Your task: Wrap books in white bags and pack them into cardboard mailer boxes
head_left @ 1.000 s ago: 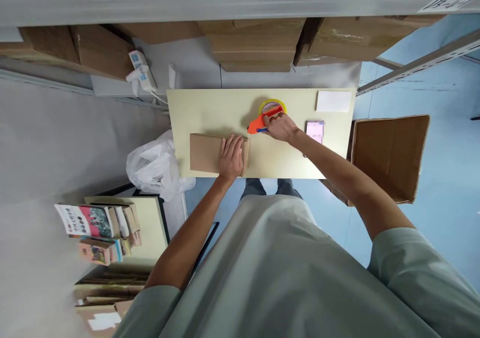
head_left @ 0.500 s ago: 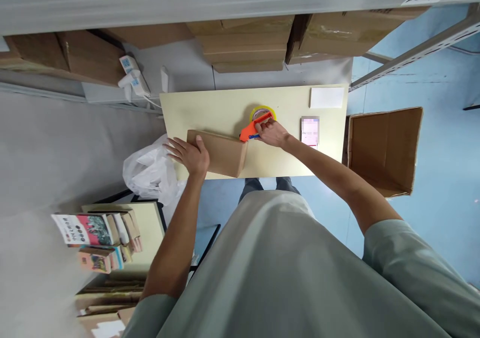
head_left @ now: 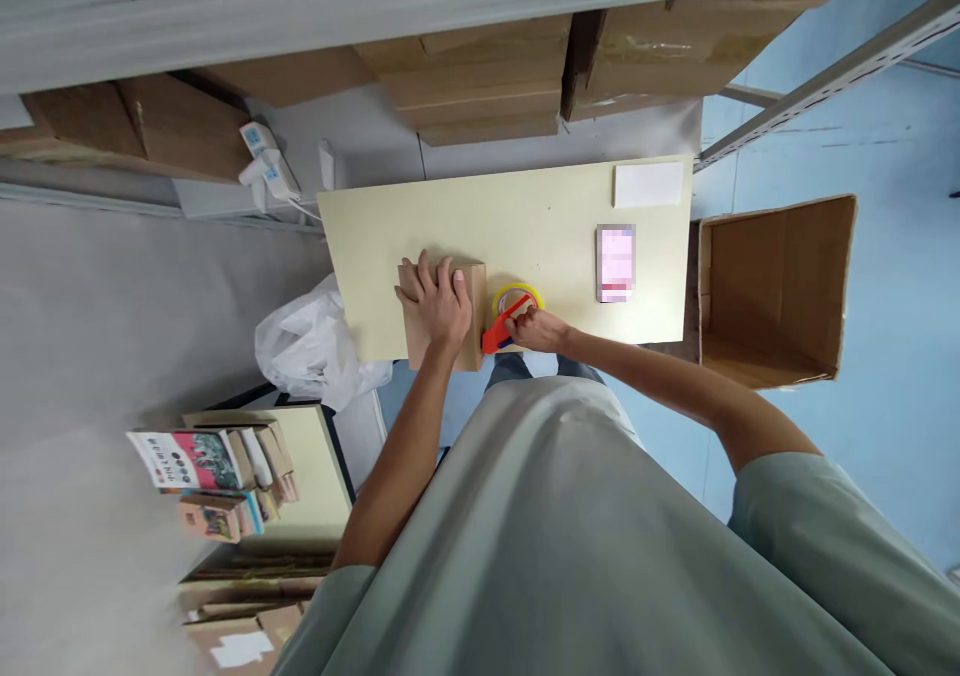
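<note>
A small brown cardboard box (head_left: pixel 471 306) sits at the near edge of the cream table (head_left: pixel 360 256), its front side reaching slightly past that edge. My left hand (head_left: pixel 441 301) lies on top of the box with its fingers spread. In my right hand (head_left: pixel 536 330) is an orange tape dispenser (head_left: pixel 496 334) carrying a yellow-rimmed roll of tape (head_left: pixel 517 291). The dispenser's tip meets the right side of the box near its front corner. My right fingers are wrapped round its handle.
A phone (head_left: pixel 616 264) and a white stack of paper or labels (head_left: pixel 648 184) lie on the table's right. Beyond it stands an open carton (head_left: pixel 776 291). At left are a white plastic bag (head_left: pixel 307 341) and books (head_left: pixel 202 461). A metal shelf (head_left: pixel 375 16) with cartons overhangs the back.
The box has turned and shifted right. My left hand has moved from its left end onto its top. My right hand has brought the dispenser nearer to my body.
</note>
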### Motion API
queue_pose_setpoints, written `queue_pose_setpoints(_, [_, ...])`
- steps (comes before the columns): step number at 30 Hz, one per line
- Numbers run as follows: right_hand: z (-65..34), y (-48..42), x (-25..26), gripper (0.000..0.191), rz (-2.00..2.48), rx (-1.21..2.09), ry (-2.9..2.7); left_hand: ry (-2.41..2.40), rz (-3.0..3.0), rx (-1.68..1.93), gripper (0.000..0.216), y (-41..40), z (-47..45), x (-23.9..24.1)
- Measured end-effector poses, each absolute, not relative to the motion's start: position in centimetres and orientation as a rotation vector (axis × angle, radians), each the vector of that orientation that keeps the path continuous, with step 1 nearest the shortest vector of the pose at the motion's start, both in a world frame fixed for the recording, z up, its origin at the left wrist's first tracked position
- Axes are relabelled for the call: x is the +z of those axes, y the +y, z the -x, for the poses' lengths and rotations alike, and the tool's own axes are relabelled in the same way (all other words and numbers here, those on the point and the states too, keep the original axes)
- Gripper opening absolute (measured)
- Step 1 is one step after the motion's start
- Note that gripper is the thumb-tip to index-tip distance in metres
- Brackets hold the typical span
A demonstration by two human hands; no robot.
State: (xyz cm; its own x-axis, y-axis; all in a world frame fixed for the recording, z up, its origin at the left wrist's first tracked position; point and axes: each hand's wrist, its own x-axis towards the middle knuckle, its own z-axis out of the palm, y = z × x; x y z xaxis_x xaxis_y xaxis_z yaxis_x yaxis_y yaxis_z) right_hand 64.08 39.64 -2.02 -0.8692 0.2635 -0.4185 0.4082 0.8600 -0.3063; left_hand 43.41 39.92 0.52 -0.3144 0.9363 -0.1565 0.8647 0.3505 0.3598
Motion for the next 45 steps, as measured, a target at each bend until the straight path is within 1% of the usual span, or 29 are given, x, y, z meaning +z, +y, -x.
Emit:
queue_pose_setpoints(4, [-63.5,37.2,-3.1,0.050,-0.620,-0.591,2.668,2.292,-1.588,0.330,0.053,39.8,-44.5,0.2])
queue_pose_setpoints(7, [-63.3,37.3,-3.6,0.051,-0.672,-0.612,2.675,2.274,-1.555,0.321,0.052,39.8,-44.5,0.0])
queue_pose_setpoints(11, [-63.3,40.2,-3.5,0.048,-0.806,-0.598,2.633,2.247,-1.551,0.308,0.050,39.6,-44.4,-0.1])
queue_pose_setpoints(17, [-64.0,45.8,-2.8,0.045,-0.897,-0.596,2.589,2.289,-1.750,0.293,0.047,39.0,-44.1,-0.9])
queue_pose_setpoints(22, [-65.0,48.5,-2.2,0.048,-0.980,-0.561,2.547,2.248,-1.752,0.329,0.047,38.7,-44.4,-1.1])
queue_pose_setpoints(29, [-66.8,49.1,-2.5,0.052,-0.824,-0.395,2.625,2.147,-1.724,0.390,0.043,38.0,-44.6,-1.1])
queue_pose_setpoints(33, [-67.8,46.1,-2.2,0.044,-0.639,-0.412,2.635,1.955,-1.815,0.410,0.038,37.1,-44.1,-1.1])
queue_pose_setpoints(35, [-67.9,43.7,-1.8,0.046,-0.581,-0.440,2.624,1.899,-1.823,0.426,0.034,36.5,-43.8,-1.2])
queue_pose_setpoints(36, [-67.8,42.5,-1.7,0.047,-0.576,-0.447,2.612,1.892,-1.812,0.440,0.035,36.3,-43.7,-1.3])
queue_pose_setpoints(37, [-67.7,41.4,-1.5,0.048,-0.584,-0.457,2.605,1.896,-1.795,0.455,0.044,36.0,-43.6,-1.5])
queue_pose_setpoints(39, [-67.3,39.6,-1.4,0.047,-0.624,-0.490,2.588,1.928,-1.741,0.474,0.074,35.5,-43.6,-1.9])
queue_pose_setpoints(40, [-67.1,39.0,-1.4,0.045,-0.648,-0.509,2.578,1.959,-1.701,0.478,0.086,35.3,-43.6,-2.2])
queue_pose_setpoints(41, [-66.8,38.6,-1.4,0.044,-0.672,-0.524,2.566,2.005,-1.649,0.485,0.091,35.2,-43.7,-2.6])
queue_pose_setpoints(43, [-66.4,38.3,-1.4,0.042,-0.715,-0.527,2.553,2.145,-1.506,0.523,0.092,35.1,-44.0,-3.2])
queue_pose_setpoints(45, [-66.0,38.5,-1.3,0.042,-0.749,-0.506,2.557,2.308,-1.349,0.570,0.087,35.3,-44.3,-3.7])
